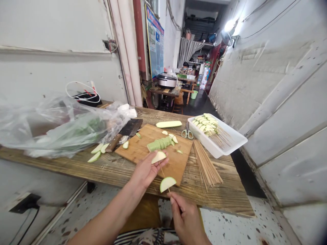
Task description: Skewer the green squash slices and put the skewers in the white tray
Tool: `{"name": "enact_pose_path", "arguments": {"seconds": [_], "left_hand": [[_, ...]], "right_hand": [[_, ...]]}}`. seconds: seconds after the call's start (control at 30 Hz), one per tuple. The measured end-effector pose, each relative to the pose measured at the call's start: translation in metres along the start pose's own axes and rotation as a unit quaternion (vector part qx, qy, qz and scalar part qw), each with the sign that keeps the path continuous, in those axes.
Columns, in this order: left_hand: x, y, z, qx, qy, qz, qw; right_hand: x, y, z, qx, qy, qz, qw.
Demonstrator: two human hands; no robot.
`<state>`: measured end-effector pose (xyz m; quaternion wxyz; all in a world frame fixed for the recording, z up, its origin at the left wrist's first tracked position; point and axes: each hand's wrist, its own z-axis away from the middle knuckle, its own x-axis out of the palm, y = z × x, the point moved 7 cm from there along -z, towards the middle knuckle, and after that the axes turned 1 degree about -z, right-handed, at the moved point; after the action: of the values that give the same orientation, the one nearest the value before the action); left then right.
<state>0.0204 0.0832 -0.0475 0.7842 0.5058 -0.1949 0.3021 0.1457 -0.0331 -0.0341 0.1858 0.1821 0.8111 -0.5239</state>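
My left hand (146,170) is closed on a pale half-moon vegetable slice (158,157), seemingly zucchini, over the front of the cutting board (143,136). The tip end of a thin wooden skewer (161,169) meets that slice. Lower down, a second green-edged slice (168,184) is threaded on the skewer. Just below it, my right hand (185,214) pinches the skewer between thumb and fingers. Behind my left hand lies a row of cut zucchini slices (160,144) on the board, with a few loose pieces around it.
A cleaver (125,132) lies at the board's left, near a plastic bag (68,126) of greens. Scissors (187,133), a zucchini half (168,124) and a bundle of skewers (206,166) surround the board. Filled skewers (205,123) rest in a white tray (217,149). Farther back, a person sits.
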Motion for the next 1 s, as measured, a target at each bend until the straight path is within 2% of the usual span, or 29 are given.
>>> {"name": "enact_pose_path", "arguments": {"seconds": [0.23,0.73,1.0], "left_hand": [[0.001,-0.003,0.001,0.001,-0.017,-0.018,1.0],[-0.001,-0.008,0.007,-0.018,-0.015,-0.01,1.0],[0.001,-0.031,0.019,-0.068,-0.019,-0.033,0.997]], "right_hand": [[0.001,0.002,0.002,0.009,-0.004,0.0,1.0],[0.0,-0.005,-0.001,0.009,0.001,0.0,1.0],[-0.001,0.002,0.001,0.017,0.016,0.007,1.0]]}}
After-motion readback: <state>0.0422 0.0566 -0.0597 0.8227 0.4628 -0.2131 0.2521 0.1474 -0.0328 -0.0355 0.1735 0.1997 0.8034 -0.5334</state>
